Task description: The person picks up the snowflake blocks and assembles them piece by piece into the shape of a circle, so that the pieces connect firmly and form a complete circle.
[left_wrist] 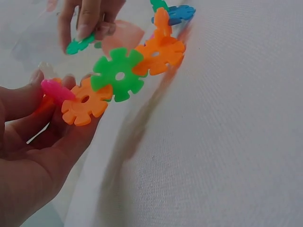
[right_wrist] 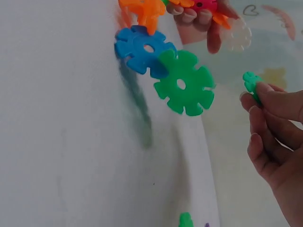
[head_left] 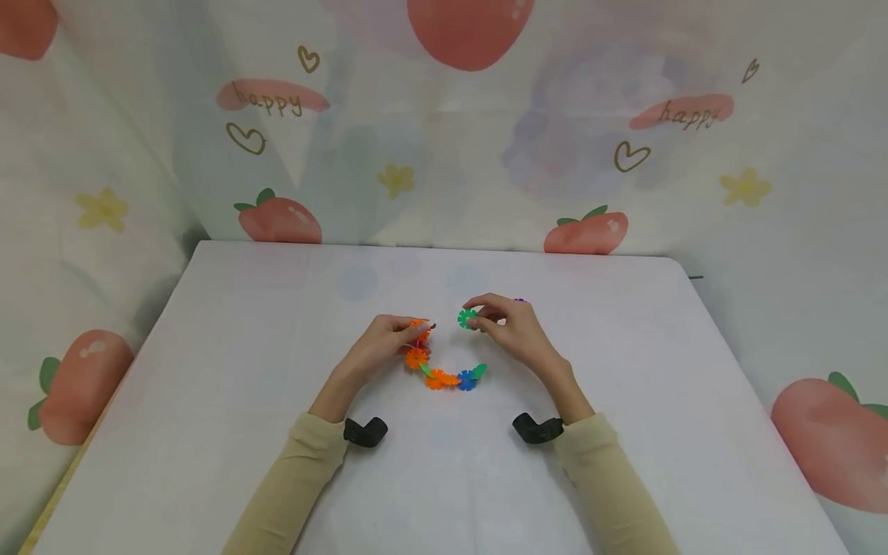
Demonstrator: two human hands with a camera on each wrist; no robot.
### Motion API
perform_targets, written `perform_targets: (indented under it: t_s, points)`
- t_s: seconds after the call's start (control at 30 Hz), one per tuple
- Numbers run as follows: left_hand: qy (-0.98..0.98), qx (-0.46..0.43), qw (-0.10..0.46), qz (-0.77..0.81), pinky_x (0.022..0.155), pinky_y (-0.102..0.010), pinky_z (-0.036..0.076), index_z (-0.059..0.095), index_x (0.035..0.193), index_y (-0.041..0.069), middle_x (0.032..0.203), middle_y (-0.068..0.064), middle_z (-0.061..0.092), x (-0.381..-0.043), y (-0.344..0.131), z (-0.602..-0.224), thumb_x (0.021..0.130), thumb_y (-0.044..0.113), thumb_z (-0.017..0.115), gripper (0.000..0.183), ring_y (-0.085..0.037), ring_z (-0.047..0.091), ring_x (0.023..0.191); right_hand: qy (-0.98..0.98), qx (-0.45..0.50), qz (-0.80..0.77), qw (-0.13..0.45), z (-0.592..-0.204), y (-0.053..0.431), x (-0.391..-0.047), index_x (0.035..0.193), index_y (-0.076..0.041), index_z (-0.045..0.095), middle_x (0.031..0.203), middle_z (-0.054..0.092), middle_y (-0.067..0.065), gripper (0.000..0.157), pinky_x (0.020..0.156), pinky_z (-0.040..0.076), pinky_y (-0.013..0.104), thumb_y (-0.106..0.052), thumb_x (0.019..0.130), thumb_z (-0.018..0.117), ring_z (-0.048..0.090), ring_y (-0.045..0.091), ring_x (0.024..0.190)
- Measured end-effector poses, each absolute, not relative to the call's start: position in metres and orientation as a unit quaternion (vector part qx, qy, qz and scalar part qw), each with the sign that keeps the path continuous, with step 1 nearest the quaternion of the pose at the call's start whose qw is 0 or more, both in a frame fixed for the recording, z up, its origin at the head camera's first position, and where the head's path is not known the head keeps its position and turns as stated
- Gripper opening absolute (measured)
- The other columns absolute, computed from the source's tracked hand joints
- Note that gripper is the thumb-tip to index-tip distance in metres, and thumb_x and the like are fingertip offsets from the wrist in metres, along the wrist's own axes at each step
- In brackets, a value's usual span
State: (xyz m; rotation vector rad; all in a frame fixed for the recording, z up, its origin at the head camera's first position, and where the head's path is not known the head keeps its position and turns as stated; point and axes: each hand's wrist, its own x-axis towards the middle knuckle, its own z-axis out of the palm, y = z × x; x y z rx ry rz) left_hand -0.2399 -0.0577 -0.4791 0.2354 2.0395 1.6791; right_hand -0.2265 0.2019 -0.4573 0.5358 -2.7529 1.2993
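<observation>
Left hand (head_left: 380,341) is gripping the chain (head_left: 438,379) near one end; right hand (head_left: 512,325), apart, is pinching a separate green disc (head_left: 464,318). Chain is curving over the tabletop (head_left: 437,486).

Your left grip (head_left: 381,341) holds one end of a curved chain of notched discs (head_left: 435,379), orange, pink, green and blue, slotted together at differing angles. It bends away from that grip to a green end disc (right_wrist: 191,90). Your right grip (head_left: 512,327) pinches a loose green disc (head_left: 465,318), apart from the chain.
</observation>
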Motion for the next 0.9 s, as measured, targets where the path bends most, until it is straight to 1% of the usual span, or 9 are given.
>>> perform_targets:
  t_s: [0.1,0.17,0.3,0.43,0.63,0.8,0.9]
  points:
    - [0.747,0.086,0.242,0.613,0.094,-0.034,0.058,0.072,0.125,-0.001,0.095,-0.008,0.077,-0.240,-0.057,-0.480,0.104,0.025,0.062,0.035,-0.015,0.070,0.090,-0.880,0.186,0.436,0.024,-0.454,0.195,-0.228,0.117,-0.013,0.074,0.091,0.077,0.005,0.021,0.075,0.058,0.040,-0.013,0.097,0.073,0.073,0.032,0.084]
    - [0.748,0.087,0.242,0.612,0.095,-0.035,0.058,0.073,0.124,0.000,0.095,-0.008,0.077,-0.240,-0.058,-0.480,0.104,0.025,0.062,0.034,-0.016,0.069,0.090,-0.877,0.190,0.442,0.022,-0.454,0.191,-0.229,0.117,-0.013,0.074,0.091,0.076,0.003,0.020,0.074,0.058,0.039,-0.012,0.097,0.072,0.072,0.033,0.084]
    - [0.750,0.090,0.238,0.610,0.096,-0.037,0.058,0.074,0.123,-0.001,0.095,-0.009,0.077,-0.240,-0.058,-0.479,0.104,0.026,0.062,0.034,-0.018,0.069,0.091,-0.873,0.200,0.444,0.014,-0.454,0.185,-0.231,0.117,-0.012,0.075,0.091,0.076,0.003,0.020,0.075,0.058,0.042,-0.010,0.097,0.072,0.071,0.034,0.083]
    - [0.752,0.092,0.236,0.609,0.096,-0.037,0.058,0.074,0.121,-0.001,0.094,-0.009,0.077,-0.239,-0.057,-0.479,0.104,0.027,0.063,0.034,-0.018,0.069,0.091,-0.875,0.206,0.437,0.003,-0.455,0.182,-0.233,0.117,-0.010,0.076,0.095,0.077,0.003,0.021,0.078,0.059,0.045,-0.009,0.097,0.071,0.071,0.031,0.085]
    - [0.754,0.101,0.230,0.607,0.097,-0.038,0.058,0.075,0.119,-0.002,0.093,-0.009,0.077,-0.240,-0.058,-0.478,0.104,0.025,0.063,0.033,-0.019,0.071,0.090,-0.872,0.216,0.439,0.013,-0.454,0.180,-0.236,0.117,-0.009,0.078,0.107,0.079,0.003,0.022,0.086,0.060,0.047,-0.008,0.096,0.073,0.071,0.021,0.093]
    - [0.750,0.109,0.225,0.612,0.096,-0.038,0.058,0.075,0.116,-0.004,0.089,-0.009,0.076,-0.240,-0.059,-0.478,0.104,0.022,0.063,0.032,-0.018,0.070,0.088,-0.864,0.225,0.451,0.011,-0.452,0.178,-0.236,0.116,-0.012,0.079,0.109,0.079,0.003,0.021,0.090,0.060,0.041,-0.010,0.096,0.073,0.073,0.018,0.098]
    - [0.748,0.113,0.216,0.617,0.096,-0.038,0.058,0.075,0.115,-0.005,0.087,-0.009,0.076,-0.239,-0.058,-0.479,0.103,0.020,0.063,0.030,-0.018,0.071,0.086,-0.859,0.227,0.460,0.001,-0.453,0.178,-0.238,0.115,-0.009,0.079,0.107,0.079,0.004,0.021,0.090,0.060,0.039,-0.008,0.096,0.072,0.073,0.018,0.096]
